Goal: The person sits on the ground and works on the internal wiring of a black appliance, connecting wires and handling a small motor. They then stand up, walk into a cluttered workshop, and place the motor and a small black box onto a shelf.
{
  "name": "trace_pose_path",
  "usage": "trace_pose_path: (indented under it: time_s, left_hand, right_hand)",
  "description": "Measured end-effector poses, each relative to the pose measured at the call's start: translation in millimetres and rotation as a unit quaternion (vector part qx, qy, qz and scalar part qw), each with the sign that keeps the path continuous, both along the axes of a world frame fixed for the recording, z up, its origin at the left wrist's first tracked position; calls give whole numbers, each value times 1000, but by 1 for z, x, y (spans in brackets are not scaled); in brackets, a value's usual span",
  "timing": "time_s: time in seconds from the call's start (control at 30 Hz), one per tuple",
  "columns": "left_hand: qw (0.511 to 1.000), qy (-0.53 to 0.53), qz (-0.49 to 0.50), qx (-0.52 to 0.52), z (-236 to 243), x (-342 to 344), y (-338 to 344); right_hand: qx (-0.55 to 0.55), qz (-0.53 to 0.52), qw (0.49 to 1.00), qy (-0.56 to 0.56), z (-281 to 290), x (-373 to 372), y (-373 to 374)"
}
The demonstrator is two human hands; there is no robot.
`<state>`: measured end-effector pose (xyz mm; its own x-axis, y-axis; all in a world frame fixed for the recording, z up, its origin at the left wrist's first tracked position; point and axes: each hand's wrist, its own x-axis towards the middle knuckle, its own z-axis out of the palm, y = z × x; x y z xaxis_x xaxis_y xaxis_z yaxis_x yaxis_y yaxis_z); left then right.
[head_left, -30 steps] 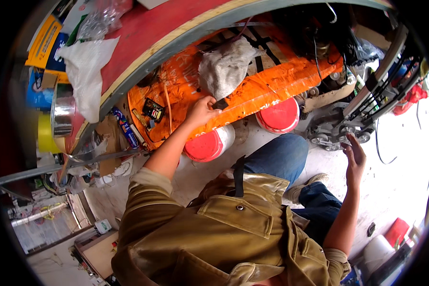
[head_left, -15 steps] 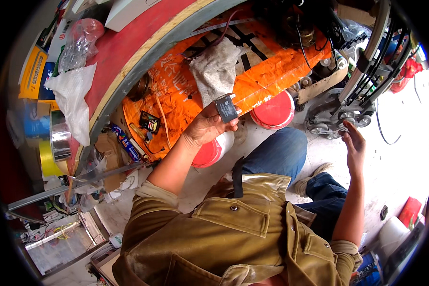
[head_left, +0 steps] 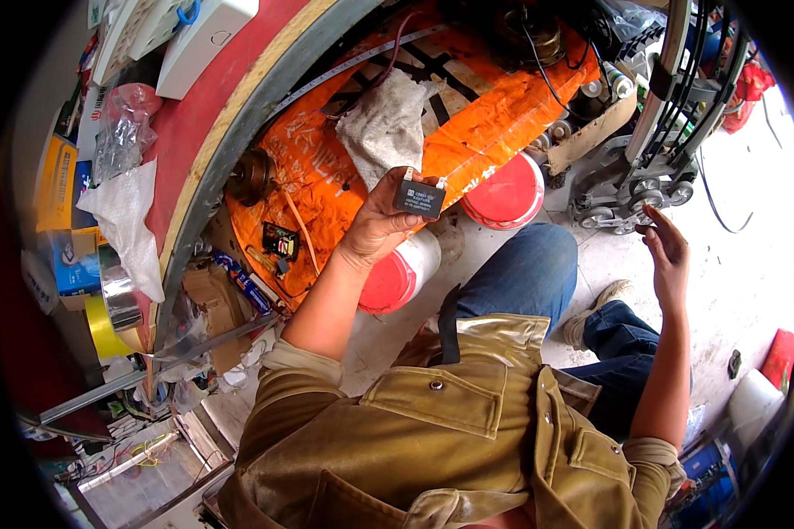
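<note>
My left hand (head_left: pixel 379 222) pinches a black box-shaped capacitor (head_left: pixel 420 199) with metal tabs on its upper edge and pale print on the face turned up. It is held above the near edge of an orange plastic sheet (head_left: pixel 485 145), just below a crumpled grey-white rag (head_left: pixel 384 128). My right hand (head_left: pixel 669 253) is raised off to the right over the floor, fingers stretched out and nothing seen in it. A small open circuit part (head_left: pixel 280 239) with dark and yellow pieces lies on the sheet to the left.
Two red-lidded buckets (head_left: pixel 503 196) (head_left: pixel 386 280) stand between the sheet and my knees. A folding wheeled trolley (head_left: pixel 635 189) is at the right, beside a cardboard box (head_left: pixel 595 132) of canisters. The curved red counter (head_left: pixel 205 93) at left bears tape rolls (head_left: pixel 106 326) and packages.
The capacitor has been turned in my left hand, so its printed face and tabs now show more squarely. My right hand stays raised at the right, fingers still stretched. The view has shifted slightly.
</note>
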<state>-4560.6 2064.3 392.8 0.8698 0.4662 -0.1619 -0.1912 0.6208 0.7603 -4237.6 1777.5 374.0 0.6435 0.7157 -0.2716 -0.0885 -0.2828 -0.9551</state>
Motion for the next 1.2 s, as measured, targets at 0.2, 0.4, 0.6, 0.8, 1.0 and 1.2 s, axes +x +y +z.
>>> trace_pose_path:
  time_s: [0.2, 0.4, 0.6, 0.8, 1.0, 1.2]
  left_hand:
    - [1000, -3, 10, 12, 4, 3, 2]
    - [998, 17, 23, 48, 11, 5, 2]
    - [992, 37, 48, 110, 13, 9, 0]
    - [982, 45, 52, 177, 5, 4, 6]
    - [973, 37, 58, 219, 1, 1, 7]
    - [932, 176, 180, 261, -18, -28, 22]
  right_hand:
    - [5, 4, 1000, 1, -1, 1, 3]
    - [1, 9, 1000, 4, 4, -2, 8]
    - [-4, 9, 1000, -3, 3, -2, 9]
    - [-1, 10, 1000, -3, 2, -3, 11]
    - [5, 13, 1000, -2, 1, -4, 11]
    - [-10, 22, 1000, -3, 5, -6, 13]
